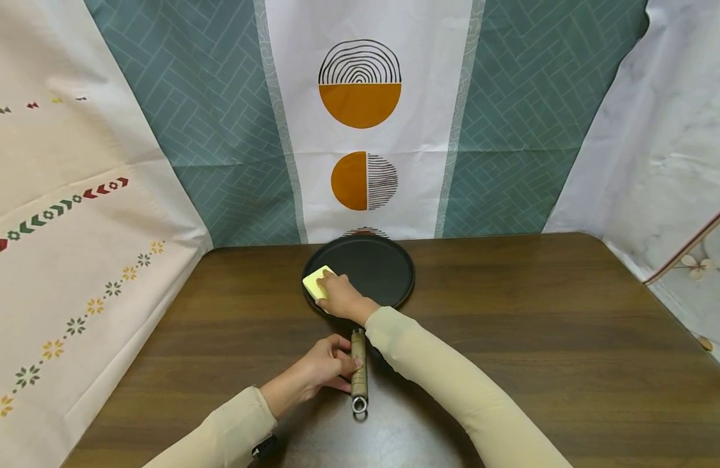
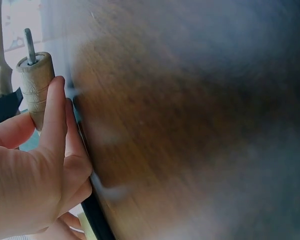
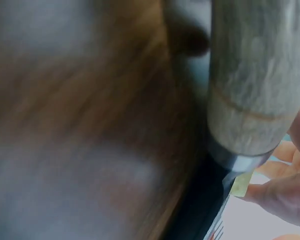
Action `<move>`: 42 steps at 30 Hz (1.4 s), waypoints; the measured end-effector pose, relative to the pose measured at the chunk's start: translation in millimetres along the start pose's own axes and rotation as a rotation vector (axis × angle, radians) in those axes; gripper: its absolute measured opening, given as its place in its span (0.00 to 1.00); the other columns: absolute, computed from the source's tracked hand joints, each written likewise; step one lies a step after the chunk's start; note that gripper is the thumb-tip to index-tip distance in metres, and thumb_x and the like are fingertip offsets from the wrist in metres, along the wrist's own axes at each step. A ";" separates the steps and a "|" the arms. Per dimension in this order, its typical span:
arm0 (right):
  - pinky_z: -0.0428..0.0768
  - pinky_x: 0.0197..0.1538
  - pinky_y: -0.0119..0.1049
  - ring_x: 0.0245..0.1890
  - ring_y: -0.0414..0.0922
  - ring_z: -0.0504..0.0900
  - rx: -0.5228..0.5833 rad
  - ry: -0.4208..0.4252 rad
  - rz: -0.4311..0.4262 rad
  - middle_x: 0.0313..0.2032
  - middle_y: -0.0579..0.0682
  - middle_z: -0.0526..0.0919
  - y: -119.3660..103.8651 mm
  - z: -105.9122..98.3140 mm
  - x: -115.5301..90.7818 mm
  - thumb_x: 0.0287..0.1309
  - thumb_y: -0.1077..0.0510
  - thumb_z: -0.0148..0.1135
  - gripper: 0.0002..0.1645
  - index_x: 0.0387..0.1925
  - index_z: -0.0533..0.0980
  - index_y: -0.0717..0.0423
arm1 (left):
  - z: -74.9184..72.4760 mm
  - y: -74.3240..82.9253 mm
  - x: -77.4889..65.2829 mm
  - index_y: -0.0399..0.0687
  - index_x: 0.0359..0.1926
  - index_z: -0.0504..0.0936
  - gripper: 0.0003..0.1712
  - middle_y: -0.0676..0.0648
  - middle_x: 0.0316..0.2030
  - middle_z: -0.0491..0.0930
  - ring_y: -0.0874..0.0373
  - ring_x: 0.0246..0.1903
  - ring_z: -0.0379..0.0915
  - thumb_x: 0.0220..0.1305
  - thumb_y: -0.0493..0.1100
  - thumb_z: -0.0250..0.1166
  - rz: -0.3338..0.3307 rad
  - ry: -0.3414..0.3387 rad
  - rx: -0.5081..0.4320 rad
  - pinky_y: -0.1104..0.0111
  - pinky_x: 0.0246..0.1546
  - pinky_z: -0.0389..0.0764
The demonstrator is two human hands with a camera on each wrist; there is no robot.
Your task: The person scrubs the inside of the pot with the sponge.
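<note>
A flat black frying pan [image 1: 377,266] lies near the table's back edge, its wood-look handle [image 1: 359,364] pointing toward me and ending in a metal ring. My left hand [image 1: 321,365] pinches that handle between thumb and fingers; the left wrist view shows the grip [image 2: 37,95] from close up. Over the pan's left side, my right hand [image 1: 341,296] holds a pale yellow sponge [image 1: 316,281] against the surface. In the right wrist view the handle [image 3: 257,75] fills the upper right, with the right hand [image 3: 285,190] and a sliver of sponge [image 3: 241,185] behind it.
The pan stands on a brown wooden table [image 1: 512,325]. A patterned curtain [image 1: 231,130] hangs right behind its back edge, and printed cloths [image 1: 73,260] close off the left and right sides. A small black device [image 1: 265,446] sits at the left wrist.
</note>
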State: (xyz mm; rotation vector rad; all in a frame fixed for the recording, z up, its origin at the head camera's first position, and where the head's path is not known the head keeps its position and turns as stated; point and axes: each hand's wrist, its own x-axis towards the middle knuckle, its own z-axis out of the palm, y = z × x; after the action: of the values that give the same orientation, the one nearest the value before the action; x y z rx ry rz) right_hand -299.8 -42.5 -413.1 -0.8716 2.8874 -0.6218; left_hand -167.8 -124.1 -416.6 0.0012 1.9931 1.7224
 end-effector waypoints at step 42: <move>0.73 0.52 0.35 0.56 0.49 0.72 0.032 -0.100 0.080 0.61 0.53 0.72 22.4 -15.1 44.7 0.62 0.51 0.64 0.30 0.63 0.70 0.55 | -0.5 0.8 -1.7 0.27 0.54 0.60 0.24 0.39 0.36 0.74 0.53 0.25 0.75 0.63 0.32 0.62 -0.003 -0.021 0.033 0.64 0.26 0.85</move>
State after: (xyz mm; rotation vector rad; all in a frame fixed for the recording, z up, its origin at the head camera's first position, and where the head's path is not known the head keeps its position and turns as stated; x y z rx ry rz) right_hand -351.4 -44.3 -405.6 -0.7557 2.7996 -0.5969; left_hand -166.8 -125.0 -415.2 0.0276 2.0056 1.6810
